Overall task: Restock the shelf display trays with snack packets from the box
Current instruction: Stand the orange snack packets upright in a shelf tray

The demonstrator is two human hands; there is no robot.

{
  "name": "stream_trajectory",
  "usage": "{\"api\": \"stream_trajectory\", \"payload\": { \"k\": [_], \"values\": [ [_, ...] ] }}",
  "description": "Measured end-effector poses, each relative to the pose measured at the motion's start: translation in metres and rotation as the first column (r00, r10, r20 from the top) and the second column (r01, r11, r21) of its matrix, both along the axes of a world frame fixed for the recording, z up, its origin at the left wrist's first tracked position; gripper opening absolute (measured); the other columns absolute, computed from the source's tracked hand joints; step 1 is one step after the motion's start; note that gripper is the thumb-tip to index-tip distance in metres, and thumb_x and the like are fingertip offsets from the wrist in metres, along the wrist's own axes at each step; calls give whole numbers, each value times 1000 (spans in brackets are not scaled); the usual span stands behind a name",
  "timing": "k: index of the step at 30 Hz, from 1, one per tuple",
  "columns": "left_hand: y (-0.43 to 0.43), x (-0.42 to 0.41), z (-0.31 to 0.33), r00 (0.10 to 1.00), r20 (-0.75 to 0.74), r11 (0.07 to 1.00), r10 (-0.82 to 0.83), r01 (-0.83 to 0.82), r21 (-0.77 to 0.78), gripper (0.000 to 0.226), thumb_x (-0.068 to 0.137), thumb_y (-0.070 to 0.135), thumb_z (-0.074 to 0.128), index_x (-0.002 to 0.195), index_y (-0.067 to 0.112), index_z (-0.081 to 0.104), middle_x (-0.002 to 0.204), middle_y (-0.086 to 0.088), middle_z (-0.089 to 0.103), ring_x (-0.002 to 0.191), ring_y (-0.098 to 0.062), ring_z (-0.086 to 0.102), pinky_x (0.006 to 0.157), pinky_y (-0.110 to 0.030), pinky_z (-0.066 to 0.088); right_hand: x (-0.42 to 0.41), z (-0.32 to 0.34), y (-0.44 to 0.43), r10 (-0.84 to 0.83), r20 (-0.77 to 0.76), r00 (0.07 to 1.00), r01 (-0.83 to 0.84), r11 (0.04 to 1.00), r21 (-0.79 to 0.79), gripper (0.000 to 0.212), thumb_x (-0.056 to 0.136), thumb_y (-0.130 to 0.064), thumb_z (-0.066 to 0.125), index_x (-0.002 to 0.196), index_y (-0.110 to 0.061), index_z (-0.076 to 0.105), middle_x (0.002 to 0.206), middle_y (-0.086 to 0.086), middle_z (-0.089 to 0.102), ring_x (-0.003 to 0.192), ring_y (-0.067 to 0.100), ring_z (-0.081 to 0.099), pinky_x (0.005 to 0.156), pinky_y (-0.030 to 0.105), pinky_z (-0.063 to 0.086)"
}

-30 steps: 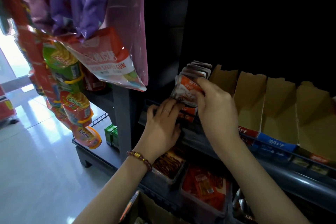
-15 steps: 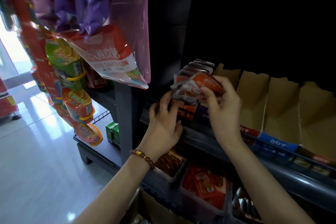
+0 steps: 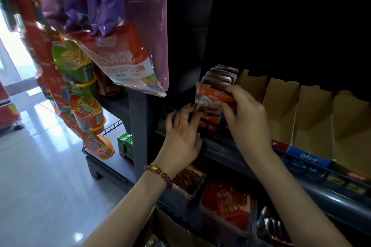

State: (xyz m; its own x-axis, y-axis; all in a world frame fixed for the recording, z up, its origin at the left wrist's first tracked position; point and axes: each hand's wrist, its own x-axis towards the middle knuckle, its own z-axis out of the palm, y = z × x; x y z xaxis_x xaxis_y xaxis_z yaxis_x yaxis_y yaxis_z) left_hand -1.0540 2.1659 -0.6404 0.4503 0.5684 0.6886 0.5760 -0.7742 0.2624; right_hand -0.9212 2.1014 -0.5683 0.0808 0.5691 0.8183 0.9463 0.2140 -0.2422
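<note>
A shop aisle with a glossy pale tiled floor (image 3: 40, 166) that mirrors a bright doorway at the far left; a dark shelf unit (image 3: 140, 126) fills the right, its upper part too black to read. On the middle shelf four brown cardboard display trays (image 3: 281, 102) with torn top edges stand side by side, the rightmost cut by the frame edge; left of them an orange-fronted tray (image 3: 210, 121) holds an upright row of packets (image 3: 220, 74), packed too closely to count.

The right hand (image 3: 249, 122) pinches a small bunch of orange-and-white snack packets (image 3: 210, 100) between thumb and fingers, just in front of that row; at least two, the exact number unclear. The left hand (image 3: 180, 138) has its fingers stretched straight, the blurred tips touching the bunch's lower corner; a bead bracelet (image 3: 158, 173) circles the wrist.

On the shelf below sit three clear tubs (image 3: 188, 194): one of brown sticks, one of red packets, a third half cut off. A cardboard box (image 3: 170, 230) pokes in at the bottom edge, its contents hard to make out.

At the left hang three Potato crisp tubs (image 3: 88, 112) and a bag of gum (image 3: 120, 62); two green boxes (image 3: 125, 144) sit on a low wire rack.
</note>
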Motion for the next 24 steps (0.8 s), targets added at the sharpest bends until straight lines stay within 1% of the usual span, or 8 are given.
{"api": "stream_trajectory", "payload": {
  "k": [3, 7, 9, 12, 16, 19, 22, 24],
  "values": [
    [0, -2, 1, 999, -43, 1000, 18, -17, 11, 54, 77, 23, 43, 129, 11, 51, 131, -16, 48, 127, -24, 35, 106, -40, 18, -4, 2, 0, -81, 150, 985, 79, 997, 19, 36, 86, -22, 67, 118, -12, 53, 100, 6, 66, 65, 26, 65, 45, 28, 48],
    [-2, 0, -1, 996, -72, 999, 51, -51, 10, 56, 76, 29, 43, 126, 5, 51, 130, -19, 50, 122, -26, 38, 104, -40, 20, -8, 8, 3, -150, 213, 966, 153, 988, -2, 43, 84, -36, 68, 119, -14, 55, 101, 3, 64, 63, 25, 64, 43, 23, 40],
    [-3, 2, -1, 997, -66, 999, 50, -49, 13, 57, 76, 30, 43, 127, 6, 49, 130, -19, 50, 123, -27, 38, 104, -39, 20, -8, 8, 6, -184, 198, 963, 188, 982, -3, 43, 83, -36, 70, 116, -14, 55, 100, 4, 63, 64, 26, 64, 43, 23, 40],
    [-2, 2, 0, 996, -70, 999, 49, -48, 17, 58, 75, 30, 42, 129, 8, 48, 130, -19, 50, 125, -26, 37, 105, -40, 20, -12, 5, 10, -203, 131, 970, 208, 978, -24, 39, 85, -28, 70, 118, -13, 56, 100, 7, 61, 65, 27, 64, 45, 22, 37],
    [-3, 3, -3, 995, -79, 998, 56, -57, -9, 63, 74, 32, 40, 130, 4, 49, 134, -22, 46, 130, -29, 33, 107, -40, 19, -17, 2, 15, -248, 158, 956, 260, 963, -64, 44, 79, -15, 76, 118, -13, 57, 100, 10, 60, 61, 28, 62, 45, 21, 30],
    [-6, 5, -3, 995, -84, 998, 62, -63, -4, 65, 74, 32, 39, 133, 5, 45, 141, -19, 32, 135, -32, 24, 108, -38, 18, -18, -4, 19, -286, 171, 943, 305, 947, -103, 43, 78, -17, 75, 118, -13, 58, 102, 13, 62, 62, 31, 64, 47, 22, 28],
    [-6, 3, -2, 994, -99, 999, 41, -41, 0, 67, 73, 31, 39, 134, 4, 46, 142, -17, 36, 135, -28, 27, 106, -37, 18, -22, -13, 23, -301, 198, 933, 334, 928, -163, 41, 85, -20, 68, 123, -15, 54, 110, 16, 58, 70, 33, 64, 48, 24, 31],
    [-5, 2, -1, 993, -110, 999, 29, -31, -11, 68, 73, 31, 40, 135, 4, 45, 144, -16, 36, 137, -26, 28, 106, -38, 20, -21, -15, 25, -294, 198, 935, 330, 926, -182, 40, 88, -21, 64, 125, -14, 51, 114, 17, 55, 71, 33, 63, 47, 25, 31]
  ]
}}
